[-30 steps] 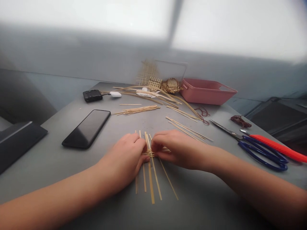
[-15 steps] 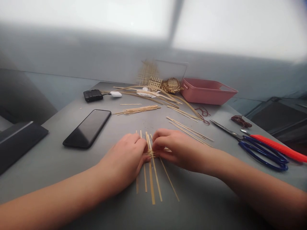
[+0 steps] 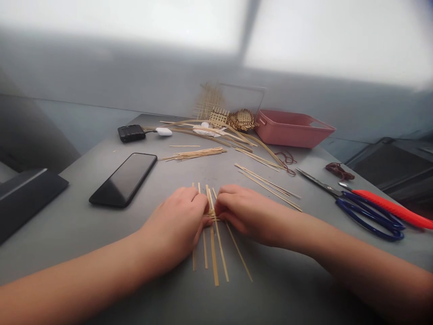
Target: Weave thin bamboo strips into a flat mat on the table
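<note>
A small weave of pale bamboo strips (image 3: 214, 217) lies on the grey table between my hands. Several long strips run lengthwise, their ends fanning toward me, and short crosswise strips pass over and under them in the middle. My left hand (image 3: 184, 211) is closed on the left side of the weave, thumb and fingertips pinching it. On the right side, my right hand (image 3: 241, 210) pinches the crosswise strips with curled fingers. Both hands hide the outer parts of the weave.
Loose strips (image 3: 269, 183) and a strip bundle (image 3: 198, 154) lie beyond my hands. A phone (image 3: 124, 180) is at left; scissors (image 3: 352, 201) and a red-handled tool (image 3: 392, 207) at right. Behind stand woven pieces (image 3: 241, 120) and a pink basket (image 3: 294, 133).
My right hand's fingers have drawn in closer around the weave's right side, covering the crosswise ends. My left hand stays nearly in place.
</note>
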`<state>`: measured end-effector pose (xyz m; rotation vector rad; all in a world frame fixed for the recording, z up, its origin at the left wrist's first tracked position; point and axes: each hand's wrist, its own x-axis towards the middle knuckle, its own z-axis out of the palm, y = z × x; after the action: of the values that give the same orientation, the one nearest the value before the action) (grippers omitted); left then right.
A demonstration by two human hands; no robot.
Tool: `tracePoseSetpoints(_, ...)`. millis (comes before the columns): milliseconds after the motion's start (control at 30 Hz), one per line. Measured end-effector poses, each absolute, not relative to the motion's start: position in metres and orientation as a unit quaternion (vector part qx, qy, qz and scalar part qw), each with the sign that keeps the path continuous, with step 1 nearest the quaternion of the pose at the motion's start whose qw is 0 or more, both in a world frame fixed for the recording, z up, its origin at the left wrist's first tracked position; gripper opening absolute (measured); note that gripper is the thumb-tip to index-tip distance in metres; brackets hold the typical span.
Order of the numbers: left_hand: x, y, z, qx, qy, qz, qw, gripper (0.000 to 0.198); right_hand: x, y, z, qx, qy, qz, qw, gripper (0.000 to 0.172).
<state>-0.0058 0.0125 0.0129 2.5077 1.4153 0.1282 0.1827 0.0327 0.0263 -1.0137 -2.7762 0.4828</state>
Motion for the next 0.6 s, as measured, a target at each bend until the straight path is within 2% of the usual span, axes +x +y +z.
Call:
tracePoseSetpoints(167, -0.01, 0.012, 0.011, 0.863, 0.477, 0.08, 0.144, 0.015, 0.183, 0.029, 0.026, -0.367, -0.913, 0.158, 0.088, 0.011)
tracePoseSetpoints(267, -0.013, 0.012, 0.009, 0.861, 0.477, 0.093, 0.151, 0.02, 0.182, 0.029, 0.025, -0.368, -0.914, 0.153, 0.077, 0.013)
tracePoseSetpoints(433, -0.018, 0.013, 0.012, 0.856, 0.468, 0.109, 0.192, 0.017, 0.184, 0.033, 0.021, -0.354, -0.921, 0.139, 0.09, 0.014)
tracePoseSetpoints(600, -0.02, 0.013, 0.013, 0.859, 0.461, 0.115, 0.193, 0.021, 0.188, 0.036, 0.02, -0.338, -0.93, 0.129, 0.063, 0.016)
